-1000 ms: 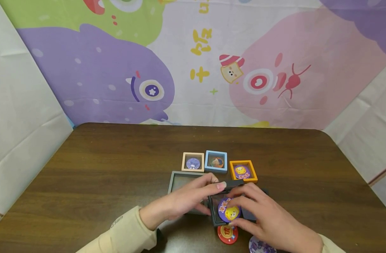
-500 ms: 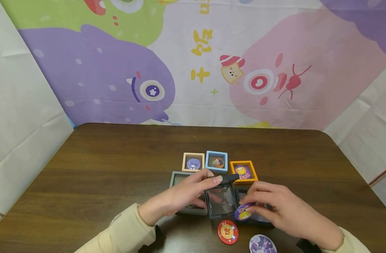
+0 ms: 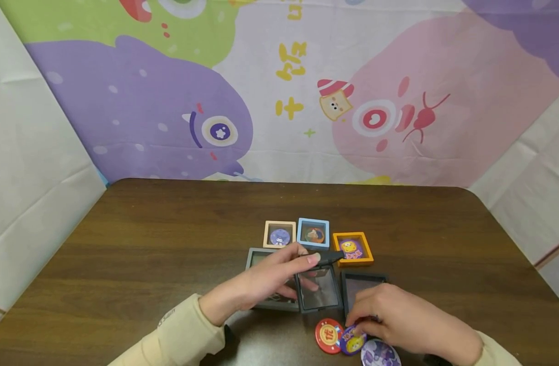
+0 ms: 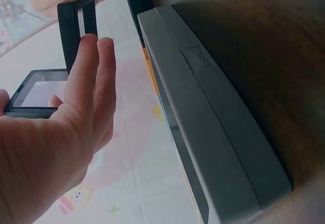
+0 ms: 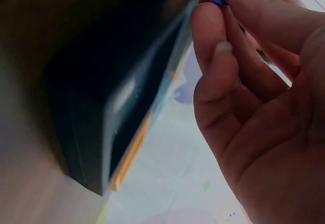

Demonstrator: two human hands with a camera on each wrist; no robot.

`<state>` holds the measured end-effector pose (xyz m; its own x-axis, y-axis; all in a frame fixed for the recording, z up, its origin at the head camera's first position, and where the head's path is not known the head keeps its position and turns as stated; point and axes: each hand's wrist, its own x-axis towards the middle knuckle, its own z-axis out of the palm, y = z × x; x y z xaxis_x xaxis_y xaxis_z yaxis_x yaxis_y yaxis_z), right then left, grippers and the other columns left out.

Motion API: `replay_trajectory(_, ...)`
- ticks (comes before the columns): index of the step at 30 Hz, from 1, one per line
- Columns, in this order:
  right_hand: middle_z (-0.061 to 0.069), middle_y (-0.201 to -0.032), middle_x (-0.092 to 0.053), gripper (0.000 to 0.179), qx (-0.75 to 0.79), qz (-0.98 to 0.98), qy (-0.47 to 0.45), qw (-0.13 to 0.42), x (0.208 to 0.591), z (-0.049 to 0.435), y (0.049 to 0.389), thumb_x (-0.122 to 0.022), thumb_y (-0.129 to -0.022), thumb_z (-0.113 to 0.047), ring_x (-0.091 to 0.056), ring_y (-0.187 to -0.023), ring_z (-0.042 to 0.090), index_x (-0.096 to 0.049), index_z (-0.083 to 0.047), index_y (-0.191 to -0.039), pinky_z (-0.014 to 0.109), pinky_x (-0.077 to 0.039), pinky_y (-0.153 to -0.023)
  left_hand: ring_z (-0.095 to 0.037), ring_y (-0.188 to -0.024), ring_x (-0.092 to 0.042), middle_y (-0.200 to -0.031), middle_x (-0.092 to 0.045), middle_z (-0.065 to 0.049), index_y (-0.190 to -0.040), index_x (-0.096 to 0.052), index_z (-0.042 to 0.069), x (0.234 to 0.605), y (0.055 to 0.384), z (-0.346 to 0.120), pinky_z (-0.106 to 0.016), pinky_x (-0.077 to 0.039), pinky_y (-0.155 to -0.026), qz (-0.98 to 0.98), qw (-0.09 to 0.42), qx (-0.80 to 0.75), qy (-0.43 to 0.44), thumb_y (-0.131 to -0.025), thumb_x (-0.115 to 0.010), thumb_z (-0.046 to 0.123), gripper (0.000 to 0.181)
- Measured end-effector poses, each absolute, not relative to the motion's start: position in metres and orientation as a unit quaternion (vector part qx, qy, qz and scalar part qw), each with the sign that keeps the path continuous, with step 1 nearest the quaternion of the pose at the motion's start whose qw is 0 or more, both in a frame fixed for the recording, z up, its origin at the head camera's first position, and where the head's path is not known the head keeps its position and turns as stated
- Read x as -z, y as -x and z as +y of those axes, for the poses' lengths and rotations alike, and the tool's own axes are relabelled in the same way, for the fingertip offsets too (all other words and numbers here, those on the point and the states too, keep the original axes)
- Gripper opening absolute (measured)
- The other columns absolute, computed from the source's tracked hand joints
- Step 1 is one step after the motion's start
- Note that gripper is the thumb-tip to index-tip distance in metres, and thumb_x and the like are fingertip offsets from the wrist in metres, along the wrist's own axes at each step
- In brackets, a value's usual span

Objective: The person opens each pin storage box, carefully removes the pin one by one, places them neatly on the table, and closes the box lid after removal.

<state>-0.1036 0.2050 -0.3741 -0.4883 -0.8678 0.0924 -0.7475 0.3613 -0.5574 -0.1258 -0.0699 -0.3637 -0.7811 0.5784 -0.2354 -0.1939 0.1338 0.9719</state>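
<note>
My left hand (image 3: 265, 282) grips an opened black frame case (image 3: 319, 297) with clear windows, raised above the table; its two halves (image 4: 30, 107) stand at an angle in the left wrist view. Between the fingertips of my right hand (image 3: 398, 315) is a round purple badge (image 3: 352, 344) with a yellow cartoon figure. That badge is at the front, between a red badge (image 3: 328, 335) and a purple-and-white badge (image 3: 381, 354). A black box (image 3: 383, 278) sits on the table behind my right hand, partly covered by it.
A grey box (image 3: 253, 258), partly hidden by my left hand, lies on the brown table (image 3: 169, 229). Behind are small beige (image 3: 266, 234), blue (image 3: 327, 235) and orange (image 3: 370, 250) frames, each holding a round badge. A printed cloth (image 3: 270, 152) hangs beyond the table.
My right hand has taken the purple badge away from the case, then toward the front beside the other badges. My left hand has tilted the case and keeps hold of it.
</note>
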Motion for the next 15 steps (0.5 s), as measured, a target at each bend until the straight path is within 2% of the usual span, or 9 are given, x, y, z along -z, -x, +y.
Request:
replay_trajectory(9,-0.021,-0.092,-0.063,0.011,0.228,0.838,0.477,0.137,0.3807,0.1953,0.0971,-0.074,-0.091,-0.015,-0.055,-0.08,-0.007,-0.076,-0.022,-0.098,0.016,-0.049,-0.067,-0.026,-0.104,-0.068,-0.119,-0.059,-0.016,-0.11,-0.047,0.006,0.3636,0.1248,-0.0702,-0.043,-0.055,-0.082,0.691,0.301,-0.641,-0.144,-0.099,-0.054,0.046,0.042)
replay_trajectory(15,-0.024,-0.087,-0.059,0.013,0.208,0.842,0.476,0.147,0.3795,0.1941,0.0941,-0.075,-0.089,-0.012,-0.051,-0.074,-0.009,-0.077,-0.022,-0.096,0.013,-0.046,-0.063,-0.024,-0.104,-0.068,-0.118,-0.061,-0.015,-0.11,-0.049,0.006,0.3637,0.1247,-0.0695,-0.042,-0.055,-0.081,0.701,0.298,-0.632,-0.143,-0.099,-0.054,0.046,0.042)
